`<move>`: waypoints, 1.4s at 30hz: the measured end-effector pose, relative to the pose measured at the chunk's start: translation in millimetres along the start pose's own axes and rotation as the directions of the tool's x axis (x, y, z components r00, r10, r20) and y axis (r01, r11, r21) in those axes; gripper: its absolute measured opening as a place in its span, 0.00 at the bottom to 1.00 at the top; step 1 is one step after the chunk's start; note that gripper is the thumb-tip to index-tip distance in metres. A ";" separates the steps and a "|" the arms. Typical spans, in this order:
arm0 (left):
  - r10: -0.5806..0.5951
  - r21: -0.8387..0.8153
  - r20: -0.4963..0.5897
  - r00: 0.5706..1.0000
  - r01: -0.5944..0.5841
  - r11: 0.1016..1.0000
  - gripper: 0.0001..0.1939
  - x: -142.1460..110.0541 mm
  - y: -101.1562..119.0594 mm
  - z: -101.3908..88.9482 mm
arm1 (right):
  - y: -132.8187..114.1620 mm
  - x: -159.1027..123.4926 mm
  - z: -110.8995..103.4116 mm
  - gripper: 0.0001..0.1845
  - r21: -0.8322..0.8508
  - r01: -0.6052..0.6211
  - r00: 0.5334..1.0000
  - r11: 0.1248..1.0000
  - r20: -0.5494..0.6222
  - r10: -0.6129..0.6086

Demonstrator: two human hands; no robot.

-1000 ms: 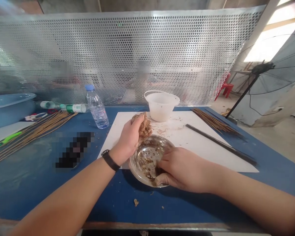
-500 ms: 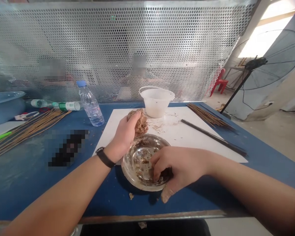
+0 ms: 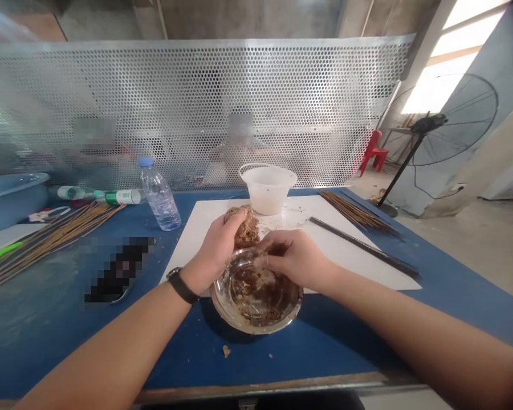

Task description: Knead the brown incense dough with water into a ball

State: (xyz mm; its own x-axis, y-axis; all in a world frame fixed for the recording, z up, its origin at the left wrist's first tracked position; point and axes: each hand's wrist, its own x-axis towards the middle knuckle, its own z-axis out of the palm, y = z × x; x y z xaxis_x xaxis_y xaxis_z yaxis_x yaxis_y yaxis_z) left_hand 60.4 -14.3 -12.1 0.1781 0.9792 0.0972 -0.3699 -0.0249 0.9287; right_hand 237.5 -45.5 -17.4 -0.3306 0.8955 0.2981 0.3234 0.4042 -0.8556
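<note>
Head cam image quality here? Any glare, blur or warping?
Head view: window blown out; glare on the bowl; mesh screen hazy toward the far left; wide-angle warp bows the table edge; black object pixelated out.

I see two hands, my left hand (image 3: pixel 211 250) and right hand (image 3: pixel 290 259), one steel bowl (image 3: pixel 277 313) at six o'clock, and one water bottle (image 3: pixel 159 200) at eleven.
</note>
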 end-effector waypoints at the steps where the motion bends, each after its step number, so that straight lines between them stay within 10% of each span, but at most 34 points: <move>1: -0.047 -0.039 0.017 0.999 0.047 0.998 0.14 -0.3 1.1 0.5 | 1.8 1.8 2.7 0.07 -0.010 0.045 0.990 0.999 -0.134 -0.046; 4: -0.172 -0.147 0.057 0.984 0.178 0.973 0.13 -2.2 4.2 4.0 | 2.9 9.8 8.1 0.04 -0.175 0.236 0.860 0.956 -0.420 -0.290; 8: -0.263 -0.285 0.048 0.963 0.266 0.921 0.08 -8.2 6.1 11.8 | -2.0 19.7 14.3 0.10 -0.383 0.415 0.728 0.825 -0.404 -0.554; 15: -0.282 -0.450 0.015 0.959 0.258 0.855 0.12 -9.0 11.6 15.1 | -0.3 16.0 23.5 0.18 -0.464 0.576 0.697 0.673 -0.150 -0.701; 23: -0.202 -0.374 0.052 0.978 0.207 0.904 0.22 1.8 12.8 5.3 | -3.5 17.1 18.2 0.37 -0.535 0.548 0.825 0.643 0.218 -0.521; 32: -0.266 -0.377 0.003 0.964 0.247 0.893 0.26 -8.1 27.6 14.7 | -2.6 3.5 5.3 0.27 -0.546 0.642 0.626 0.538 -0.033 -0.779; 34: -0.287 -0.413 -0.020 0.958 0.253 0.875 0.32 -4.8 27.0 11.9 | -7.3 -7.4 7.1 0.20 -0.596 0.572 0.645 0.563 -0.097 -0.758; 38: -0.282 -0.467 -0.090 0.955 0.210 0.859 0.32 4.9 18.7 3.7 | -15.4 -18.3 14.2 0.10 -0.577 0.450 0.883 0.682 0.176 -0.435; 42: -0.218 -0.440 -0.043 0.975 0.178 0.880 0.29 8.2 8.5 0.8 | -16.7 -17.5 16.5 0.10 -0.545 0.445 0.865 0.711 0.467 -0.184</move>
State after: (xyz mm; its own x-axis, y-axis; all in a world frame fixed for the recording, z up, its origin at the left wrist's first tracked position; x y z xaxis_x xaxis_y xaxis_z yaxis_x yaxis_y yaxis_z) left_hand 59.4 -6.6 -3.1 0.2154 0.9688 -0.1228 -0.6950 0.2405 0.6776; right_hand 223.2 -71.1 -15.3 -0.7591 0.6136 0.2175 0.5661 0.7871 -0.2449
